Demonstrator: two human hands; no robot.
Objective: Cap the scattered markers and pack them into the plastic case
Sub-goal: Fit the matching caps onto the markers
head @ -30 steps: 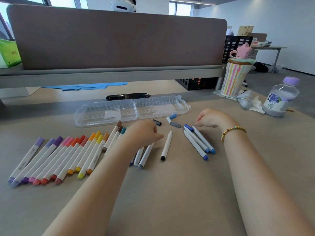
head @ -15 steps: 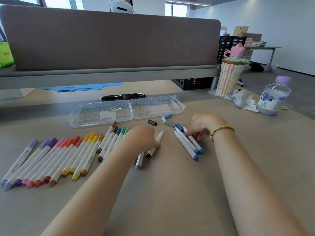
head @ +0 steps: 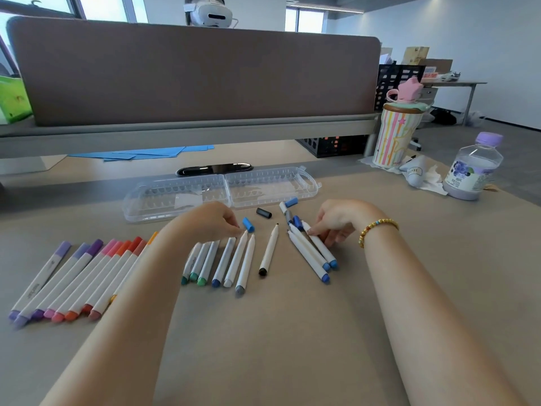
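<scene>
— So, where are the markers sitting?

— Most are lying on the table [head: 292, 347] in front of me. A capped row [head: 73, 279], purples through pinks to orange, is fanning out at my left, partly hidden under my left forearm. A second group [head: 218, 260] with green, blue and grey ends is lying just below my left hand [head: 209, 221]. A black marker [head: 269, 250] is lying uncapped and alone in the middle, and three blue markers [head: 311, 252] are bunching at the right.

— What are your hands doing?

— My left hand is curling over the tops of the middle group, fingertips pinching down at one marker's tip, though I cannot tell how firmly. My right hand [head: 336, 221] is curling around the upper ends of the blue markers, thumb and fingers touching them.

— Any loose caps?

— A blue cap [head: 248, 224] is lying just beside my left fingers, a black cap [head: 263, 213] a little beyond it, and more caps [head: 288, 208] are clustering near my right hand.

— And the case?

— The case [head: 222, 191] is lying open flat beyond my hands, both clear halves facing up, no markers in it.

— Anything else around?

— A striped cup [head: 395, 136] and a bottle [head: 472, 168] are standing at far right, tissue [head: 430, 183] between them, blue paper [head: 146, 152] behind the case.
</scene>
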